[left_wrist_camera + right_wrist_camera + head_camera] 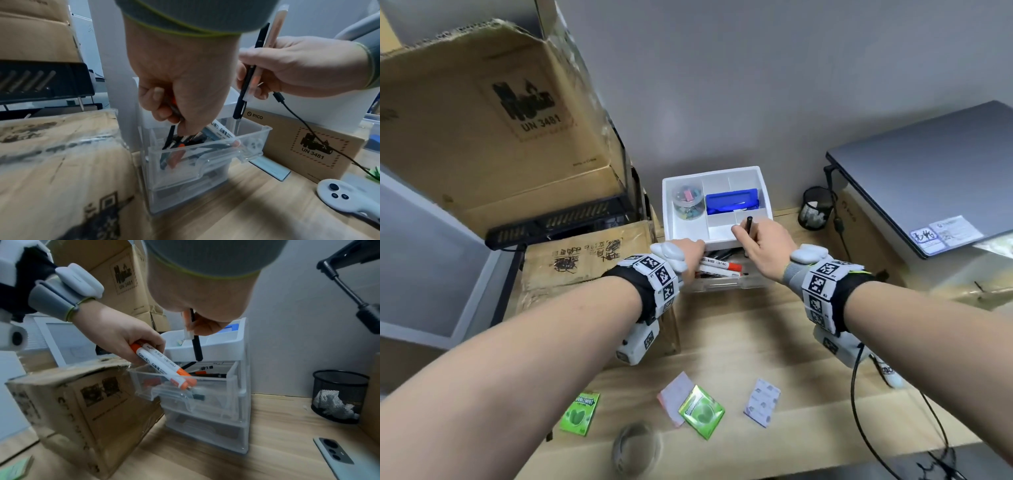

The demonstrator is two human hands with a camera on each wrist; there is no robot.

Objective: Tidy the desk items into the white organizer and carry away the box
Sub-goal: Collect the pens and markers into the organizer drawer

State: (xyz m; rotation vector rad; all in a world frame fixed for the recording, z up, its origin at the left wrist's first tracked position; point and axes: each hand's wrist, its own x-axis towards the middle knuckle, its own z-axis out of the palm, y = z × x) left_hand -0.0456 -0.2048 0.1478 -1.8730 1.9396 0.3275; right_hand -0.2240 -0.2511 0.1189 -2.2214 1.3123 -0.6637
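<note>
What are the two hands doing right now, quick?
Left hand: holding two markers over the open drawer.
Right hand: holding two pens upright.

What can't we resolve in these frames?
- Lower drawers: contents are a dark blur behind clear plastic in both wrist views.
- Left hand: fingers hidden behind the wrist device in the head view.
- Mesh cup: contents too small; the right wrist view shows only something white through the mesh.

In the head view the left hand [690, 255] hides most of the drawer [722, 274], and the jar [635, 448] near it is blurred.
</note>
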